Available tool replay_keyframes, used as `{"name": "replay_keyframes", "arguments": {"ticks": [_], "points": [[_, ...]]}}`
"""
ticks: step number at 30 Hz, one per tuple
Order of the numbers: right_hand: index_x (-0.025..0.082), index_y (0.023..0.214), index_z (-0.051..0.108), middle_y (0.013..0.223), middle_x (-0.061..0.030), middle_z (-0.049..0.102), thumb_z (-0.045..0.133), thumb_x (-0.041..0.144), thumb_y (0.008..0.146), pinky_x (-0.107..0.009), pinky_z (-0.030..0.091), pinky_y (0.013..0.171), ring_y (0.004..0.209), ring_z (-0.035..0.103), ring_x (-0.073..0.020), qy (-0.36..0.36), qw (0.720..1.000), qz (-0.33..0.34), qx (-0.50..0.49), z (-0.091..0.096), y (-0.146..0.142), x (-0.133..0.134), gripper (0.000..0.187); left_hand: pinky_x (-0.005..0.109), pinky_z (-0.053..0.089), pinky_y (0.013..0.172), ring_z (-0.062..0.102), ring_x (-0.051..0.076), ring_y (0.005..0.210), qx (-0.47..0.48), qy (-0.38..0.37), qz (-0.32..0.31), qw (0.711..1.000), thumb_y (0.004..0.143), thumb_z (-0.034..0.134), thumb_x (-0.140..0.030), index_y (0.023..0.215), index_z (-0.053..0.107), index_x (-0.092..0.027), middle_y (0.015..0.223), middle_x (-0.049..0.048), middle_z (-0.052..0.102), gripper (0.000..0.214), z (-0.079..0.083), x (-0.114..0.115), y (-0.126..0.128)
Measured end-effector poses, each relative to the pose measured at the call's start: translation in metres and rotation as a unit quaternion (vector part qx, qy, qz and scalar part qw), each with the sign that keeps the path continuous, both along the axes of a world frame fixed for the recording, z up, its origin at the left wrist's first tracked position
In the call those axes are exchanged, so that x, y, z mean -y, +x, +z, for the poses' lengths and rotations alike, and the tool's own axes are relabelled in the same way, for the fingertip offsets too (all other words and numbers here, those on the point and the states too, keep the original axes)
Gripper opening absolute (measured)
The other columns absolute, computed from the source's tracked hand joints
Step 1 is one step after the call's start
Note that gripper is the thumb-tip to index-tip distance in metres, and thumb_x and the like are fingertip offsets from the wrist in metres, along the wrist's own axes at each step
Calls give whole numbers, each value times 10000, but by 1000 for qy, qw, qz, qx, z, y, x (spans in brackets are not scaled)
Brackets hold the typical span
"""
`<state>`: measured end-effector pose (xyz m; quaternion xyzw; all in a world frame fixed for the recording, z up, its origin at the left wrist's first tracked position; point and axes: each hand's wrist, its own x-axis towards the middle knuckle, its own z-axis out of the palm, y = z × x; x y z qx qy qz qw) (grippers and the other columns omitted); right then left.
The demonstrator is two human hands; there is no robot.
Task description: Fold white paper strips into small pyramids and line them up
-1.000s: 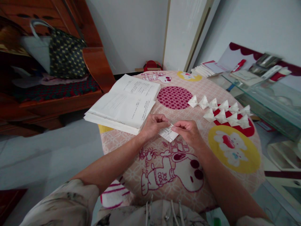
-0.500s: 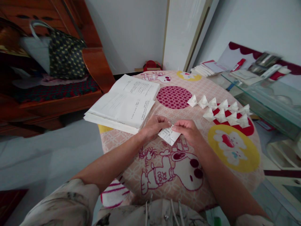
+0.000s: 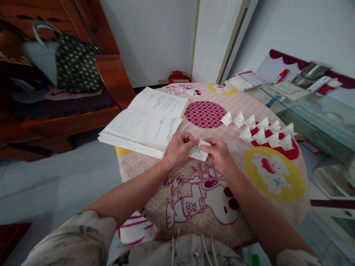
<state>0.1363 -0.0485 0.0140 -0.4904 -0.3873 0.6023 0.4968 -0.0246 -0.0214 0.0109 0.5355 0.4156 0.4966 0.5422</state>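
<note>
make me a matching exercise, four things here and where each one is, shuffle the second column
1. open book
2. small printed paper
3. folded paper pieces
4. dark patterned bag

A. pinched by left hand and right hand
B. on the wooden seat
C. on the table's left side
D. in two rows, table's right side

Pairs: 1-C, 2-A, 3-D, 4-B

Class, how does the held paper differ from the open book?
The paper is a small piece; the open book is larger and many-paged. The paper is pinched between the left hand and right hand, while the open book lies on the tablecloth. Both are white with dark print.
</note>
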Motion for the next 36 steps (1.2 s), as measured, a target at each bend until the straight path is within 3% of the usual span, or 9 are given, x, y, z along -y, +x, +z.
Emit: {"name": "replay_keyframes", "arguments": {"ticks": [5,11,24,29,33,36], "points": [[210,918,662,822,-13,722,850,320,571,-334,556,673,708,680,-186,41,998,-40,31,-2,-5,-4,409,222,293,479,393,69,492,-74,48,14,996,779,728,-361,567,567,-164,519,-41,479,331,6,6,2],[216,923,641,783,-1,706,799,284,553,-335,548,649,671,670,-185,18,999,-30,9,0,-8,-5,408,222,297,485,406,74,502,-95,60,12,994,782,701,-358,578,565,-166,537,-32,500,311,2,4,5],[223,926,644,752,13,717,732,218,517,-328,564,627,647,678,-187,1,999,-30,-18,-4,-11,-3,418,210,309,451,404,59,439,26,-51,5,998,708,738,-335,546,519,-176,480,-54,473,316,-2,3,9],[218,970,643,860,-25,758,750,239,561,-315,564,583,709,705,-206,15,1000,-7,-16,-5,-7,-1,424,217,349,431,451,72,428,86,-89,26,992,678,754,-357,568,509,-183,499,-48,513,319,-3,-2,6],[212,1072,642,850,-42,767,765,237,572,-295,533,489,675,700,-220,10,1000,9,6,0,0,0,515,236,438,474,572,114,493,58,-124,-40,990,669,775,-369,643,598,-160,587,4,627,275,-2,-7,-2],[202,1152,650,797,-29,766,786,229,568,-283,514,451,584,668,-194,4,1000,20,20,4,6,0,600,231,434,477,573,110,491,22,-116,-97,988,676,804,-356,678,653,-133,595,27,648,269,-4,-10,-6]]}}
